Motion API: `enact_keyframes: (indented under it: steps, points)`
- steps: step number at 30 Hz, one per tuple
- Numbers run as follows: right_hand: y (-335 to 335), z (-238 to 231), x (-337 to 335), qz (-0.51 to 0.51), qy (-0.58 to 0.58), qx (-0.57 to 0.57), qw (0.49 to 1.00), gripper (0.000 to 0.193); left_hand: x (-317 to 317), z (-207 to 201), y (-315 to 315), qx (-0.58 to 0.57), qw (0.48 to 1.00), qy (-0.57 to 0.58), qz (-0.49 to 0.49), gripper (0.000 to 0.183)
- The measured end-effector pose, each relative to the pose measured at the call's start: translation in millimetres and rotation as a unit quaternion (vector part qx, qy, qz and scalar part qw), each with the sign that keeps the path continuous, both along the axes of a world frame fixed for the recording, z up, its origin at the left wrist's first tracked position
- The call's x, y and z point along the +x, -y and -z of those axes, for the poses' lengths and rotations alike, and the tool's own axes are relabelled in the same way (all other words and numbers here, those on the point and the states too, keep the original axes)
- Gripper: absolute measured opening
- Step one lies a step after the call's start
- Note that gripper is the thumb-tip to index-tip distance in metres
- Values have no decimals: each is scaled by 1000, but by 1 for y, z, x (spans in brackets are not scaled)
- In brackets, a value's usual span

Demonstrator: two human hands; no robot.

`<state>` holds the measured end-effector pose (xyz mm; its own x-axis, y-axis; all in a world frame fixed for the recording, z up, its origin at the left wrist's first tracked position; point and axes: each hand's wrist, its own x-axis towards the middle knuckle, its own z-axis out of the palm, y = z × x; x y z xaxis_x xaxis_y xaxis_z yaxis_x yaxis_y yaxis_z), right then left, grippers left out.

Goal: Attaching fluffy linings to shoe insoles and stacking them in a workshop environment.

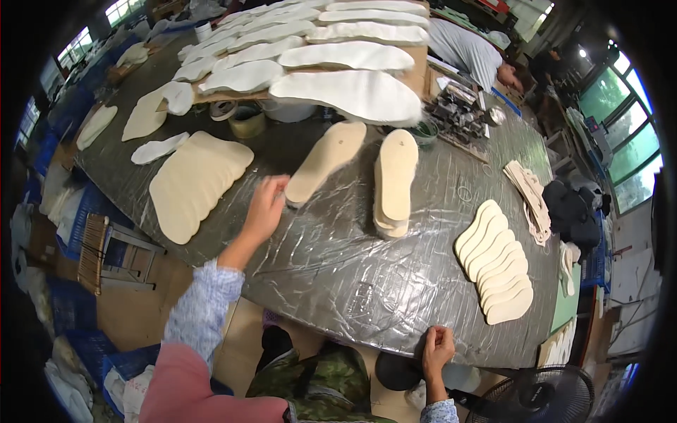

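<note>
My left hand (266, 206) reaches over the plastic-covered worktable (352, 261) and touches the heel end of a single tan insole (326, 159) that lies slanted there. The fingers are spread, and a firm grip cannot be told. Just to the right lies a small stack of tan insoles (395, 181). To the left of my hand is a fanned pile of tan insoles (194, 182). My right hand (437, 348) rests curled on the table's near edge, holding nothing.
White foam insoles (349, 92) lie in rows on a board at the back. A fanned row of tan insoles (497, 262) lies at the right. Tape rolls and a small pot (247, 120) stand mid-table. Another person (469, 49) leans over the far side. A fan (546, 395) stands lower right.
</note>
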<state>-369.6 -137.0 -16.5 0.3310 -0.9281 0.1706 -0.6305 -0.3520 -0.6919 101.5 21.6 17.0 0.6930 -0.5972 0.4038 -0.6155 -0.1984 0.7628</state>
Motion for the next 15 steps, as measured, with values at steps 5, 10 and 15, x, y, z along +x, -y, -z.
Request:
enact_keyframes:
  steps: [5, 10, 15]
  points:
    - [-14, -5, -30, 9, 126, 130, 983, 5, 137, 91, 78, 83, 995, -15, 50, 33]
    - [-162, -4, -193, 376, 64, 282, 880, 14, 278, 31, 82, 201, 842, -455, 209, 41]
    - [-439, 95, -299, 553, -239, 422, 678, 45, 235, 67, 135, 288, 860, -401, 132, 52]
